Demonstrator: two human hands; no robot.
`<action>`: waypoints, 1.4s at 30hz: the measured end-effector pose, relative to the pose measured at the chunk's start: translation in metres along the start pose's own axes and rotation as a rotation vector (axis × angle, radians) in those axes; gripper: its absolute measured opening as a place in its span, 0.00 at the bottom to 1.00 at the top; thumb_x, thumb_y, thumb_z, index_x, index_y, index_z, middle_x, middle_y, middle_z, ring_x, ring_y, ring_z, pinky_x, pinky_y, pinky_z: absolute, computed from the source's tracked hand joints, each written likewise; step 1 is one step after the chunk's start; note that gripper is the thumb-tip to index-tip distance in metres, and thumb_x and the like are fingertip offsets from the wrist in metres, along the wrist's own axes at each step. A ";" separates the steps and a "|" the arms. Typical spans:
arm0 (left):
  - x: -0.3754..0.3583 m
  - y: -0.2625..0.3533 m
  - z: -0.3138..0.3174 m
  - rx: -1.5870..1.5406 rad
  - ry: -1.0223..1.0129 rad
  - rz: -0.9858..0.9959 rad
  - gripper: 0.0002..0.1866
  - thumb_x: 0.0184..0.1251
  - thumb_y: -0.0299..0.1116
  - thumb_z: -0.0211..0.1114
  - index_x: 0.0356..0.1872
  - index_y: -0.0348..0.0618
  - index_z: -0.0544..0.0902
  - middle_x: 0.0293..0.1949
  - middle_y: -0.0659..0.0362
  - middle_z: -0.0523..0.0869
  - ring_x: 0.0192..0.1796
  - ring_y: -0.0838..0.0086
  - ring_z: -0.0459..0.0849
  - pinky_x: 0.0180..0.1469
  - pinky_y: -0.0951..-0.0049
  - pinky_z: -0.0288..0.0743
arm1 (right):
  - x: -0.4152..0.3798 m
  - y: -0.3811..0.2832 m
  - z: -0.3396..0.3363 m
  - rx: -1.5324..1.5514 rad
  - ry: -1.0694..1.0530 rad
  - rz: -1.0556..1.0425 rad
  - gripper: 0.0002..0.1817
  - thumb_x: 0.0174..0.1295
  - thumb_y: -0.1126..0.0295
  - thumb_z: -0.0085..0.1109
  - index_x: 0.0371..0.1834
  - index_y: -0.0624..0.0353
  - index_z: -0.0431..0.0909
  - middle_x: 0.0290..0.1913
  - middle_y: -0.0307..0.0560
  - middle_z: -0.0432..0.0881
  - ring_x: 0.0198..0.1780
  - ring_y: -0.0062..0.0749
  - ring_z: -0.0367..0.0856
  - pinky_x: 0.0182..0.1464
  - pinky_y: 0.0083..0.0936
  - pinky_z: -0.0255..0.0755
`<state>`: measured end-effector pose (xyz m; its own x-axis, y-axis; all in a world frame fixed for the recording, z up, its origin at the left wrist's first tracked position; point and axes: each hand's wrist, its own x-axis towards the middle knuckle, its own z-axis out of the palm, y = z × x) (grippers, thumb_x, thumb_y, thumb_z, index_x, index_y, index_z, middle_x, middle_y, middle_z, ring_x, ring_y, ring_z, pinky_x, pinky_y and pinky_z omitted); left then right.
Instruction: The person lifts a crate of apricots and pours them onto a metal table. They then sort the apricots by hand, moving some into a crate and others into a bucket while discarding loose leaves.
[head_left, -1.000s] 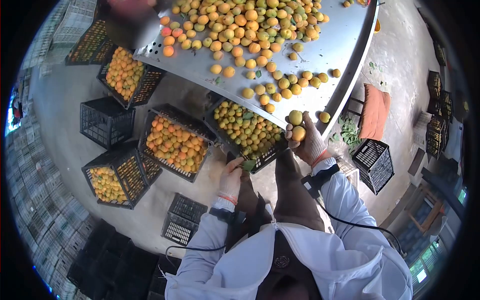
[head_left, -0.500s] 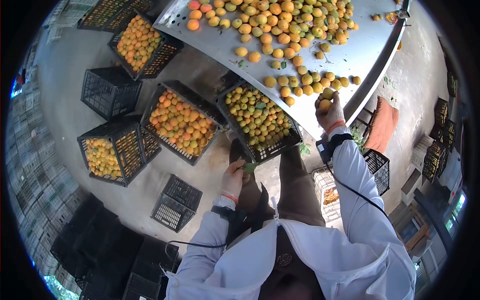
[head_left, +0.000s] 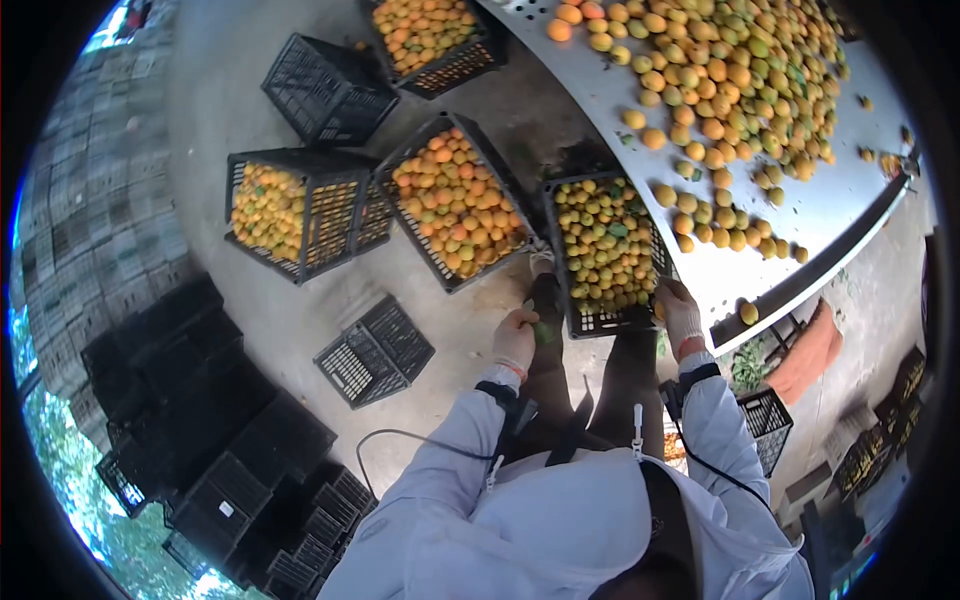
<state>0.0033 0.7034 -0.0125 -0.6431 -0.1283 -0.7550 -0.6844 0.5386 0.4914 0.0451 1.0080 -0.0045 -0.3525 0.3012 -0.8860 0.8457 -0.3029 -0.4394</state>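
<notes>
My left hand (head_left: pixel 515 340), in a pale glove, is closed on a green leaf (head_left: pixel 541 331) in front of my legs. My right hand (head_left: pixel 681 308), also gloved, is at the near right rim of a black crate (head_left: pixel 590 324) of greenish-yellow apricots (head_left: pixel 607 240). Its fingers are closed round an apricot (head_left: pixel 659 311), mostly hidden by them. One apricot (head_left: pixel 748 313) lies alone by the corner of the metal table (head_left: pixel 700 285), right of this hand. Farther up the table is a large heap of apricots (head_left: pixel 740 80).
Left of my crate stand a crate of orange apricots (head_left: pixel 461 210), a tilted crate of yellower ones (head_left: pixel 268 215) and an empty black crate (head_left: pixel 330 90). A small black crate (head_left: pixel 375 350) lies on the floor. Dark crates (head_left: pixel 200 400) are stacked at lower left. An orange cloth (head_left: pixel 808 352) hangs at right.
My right hand has left the table corner and come down to the crate's rim. My left hand still holds the leaf. The view has turned, shifting the scene to the right.
</notes>
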 end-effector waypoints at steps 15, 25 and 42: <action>0.063 -0.137 -0.126 0.973 -0.157 -0.026 0.19 0.65 0.36 0.61 0.54 0.41 0.85 0.47 0.47 0.89 0.53 0.57 0.87 0.59 0.65 0.78 | 0.048 0.053 -0.019 -0.497 0.163 -0.220 0.22 0.66 0.55 0.60 0.58 0.56 0.81 0.55 0.53 0.85 0.59 0.40 0.82 0.61 0.29 0.72; 0.056 -0.026 -0.068 0.040 0.070 0.056 0.17 0.62 0.33 0.64 0.49 0.33 0.85 0.38 0.47 0.89 0.43 0.50 0.88 0.49 0.62 0.80 | -0.038 0.025 -0.016 -0.649 0.066 -0.324 0.24 0.69 0.52 0.56 0.58 0.58 0.82 0.56 0.54 0.85 0.60 0.43 0.81 0.63 0.32 0.70; -0.045 -0.010 0.008 0.367 0.124 0.145 0.32 0.58 0.37 0.67 0.64 0.34 0.75 0.51 0.46 0.87 0.54 0.58 0.86 0.59 0.65 0.76 | -0.061 0.109 -0.197 -0.158 0.150 -0.216 0.22 0.68 0.53 0.55 0.52 0.58 0.84 0.51 0.54 0.86 0.57 0.48 0.82 0.61 0.36 0.71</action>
<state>0.0421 0.7106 0.0131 -0.7759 -0.1165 -0.6200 -0.4302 0.8166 0.3849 0.2374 1.1347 0.0305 -0.4780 0.4774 -0.7373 0.8135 -0.0761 -0.5766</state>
